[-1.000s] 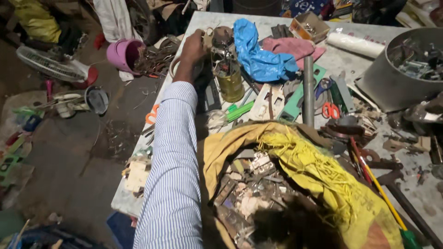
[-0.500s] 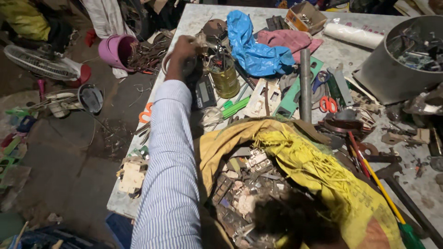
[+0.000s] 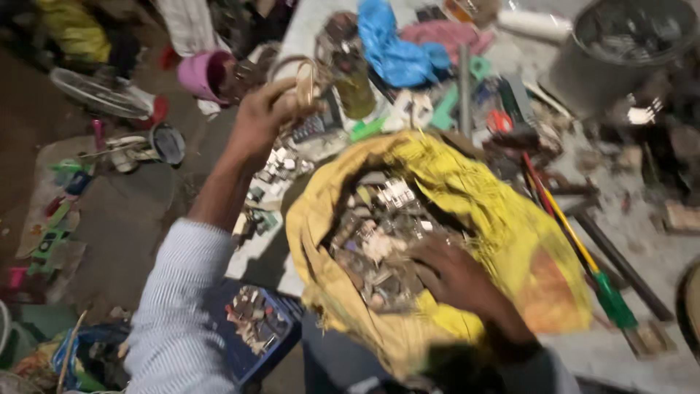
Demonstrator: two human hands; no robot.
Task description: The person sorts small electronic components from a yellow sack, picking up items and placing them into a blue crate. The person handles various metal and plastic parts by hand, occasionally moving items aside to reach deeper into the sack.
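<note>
My left hand [image 3: 264, 115], in a striped sleeve, is raised over the table's left edge and shut on a loop of pale wire [image 3: 300, 73]. An open yellow sack [image 3: 467, 190] full of small scrap parts [image 3: 379, 233] lies on the table in front of me. Inside the mouth of that sack my right hand [image 3: 456, 276] rests on the scrap, fingers curled among the pieces; whether it grips one is unclear. The picture is blurred by motion.
The grey table [image 3: 656, 263] is littered: a blue cloth [image 3: 394, 47], a yellowish jar [image 3: 356, 91], a metal tub [image 3: 620, 44], red scissors [image 3: 499, 120], a green-handled tool [image 3: 583, 255]. A blue tray of parts [image 3: 255, 328] sits below. The floor at left holds a pink pot [image 3: 200, 73] and debris.
My left hand has pulled back from the far clutter toward me, lifting the wire loop. My right hand has come into view inside the sack. The camera has moved closer.
</note>
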